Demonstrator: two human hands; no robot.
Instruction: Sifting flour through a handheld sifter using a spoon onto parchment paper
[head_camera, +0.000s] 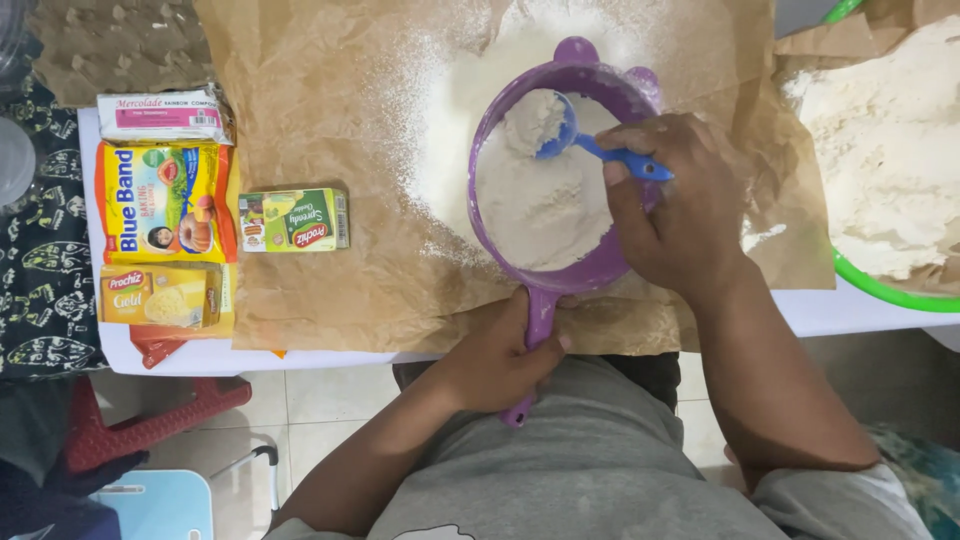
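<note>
Sifting flour: left hand (500, 360) fisted on sieve (560, 180) handle — right hand (672, 205) pinches scoop (590, 145) inside sieve; next calls for steady stirring.

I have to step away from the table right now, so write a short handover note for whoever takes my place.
Left hand: gripping the purple sieve's handle.
Right hand: holding the blue scoop, its bowl down in the flour.
Sieve: over the brown paper, still well filled with flour.
Done: some sifted flour already lies on the paper.
Left: the flour in the sieve; more sits in the green bowl to the right.
</note>
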